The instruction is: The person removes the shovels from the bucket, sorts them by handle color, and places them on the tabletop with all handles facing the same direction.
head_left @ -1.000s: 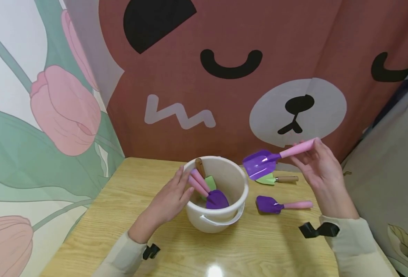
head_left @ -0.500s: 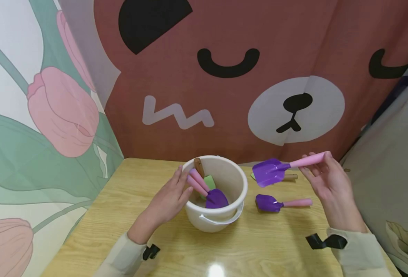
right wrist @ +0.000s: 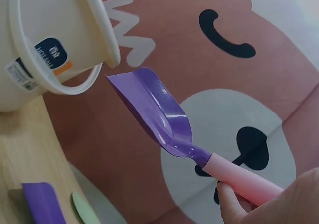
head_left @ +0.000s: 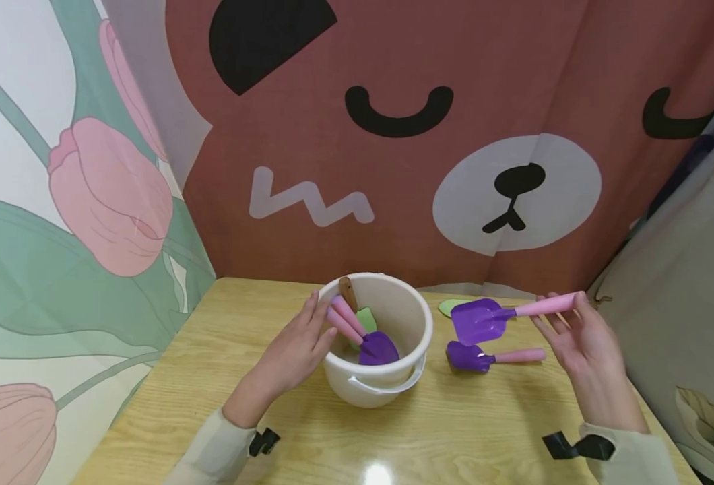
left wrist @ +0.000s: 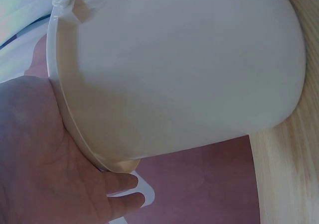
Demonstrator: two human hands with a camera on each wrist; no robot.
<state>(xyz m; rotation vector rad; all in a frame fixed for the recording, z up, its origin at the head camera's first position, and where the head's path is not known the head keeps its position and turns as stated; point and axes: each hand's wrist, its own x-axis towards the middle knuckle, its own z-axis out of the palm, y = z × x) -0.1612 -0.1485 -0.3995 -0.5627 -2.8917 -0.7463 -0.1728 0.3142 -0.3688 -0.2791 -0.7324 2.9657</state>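
Note:
My right hand (head_left: 590, 343) pinches the pink handle of a purple toy shovel (head_left: 478, 322), raised above the table with its blade toward the bucket. The same toy shovel (right wrist: 154, 114) fills the middle of the right wrist view. My left hand (head_left: 296, 343) rests its straight fingers against the left rim of a cream bucket (head_left: 417, 296); in the left wrist view the palm (left wrist: 40, 154) lies along that rim. Inside the bucket lean a purple trowel (head_left: 378, 349), two pink handles and a green tool (head_left: 366, 319) near a wooden handle (head_left: 347, 293).
A second purple shovel (head_left: 469, 357) with a pink handle lies on the wooden table (head_left: 308, 438), right of the bucket. Behind it lies a green trowel (head_left: 450, 307), mostly hidden by the raised shovel. A curtain with a bear print (head_left: 296, 249) hangs at the back.
My right hand has moved down and slightly right with the toy shovel, which now overlaps the green trowel in the head view. The left hand and bucket stay in place.

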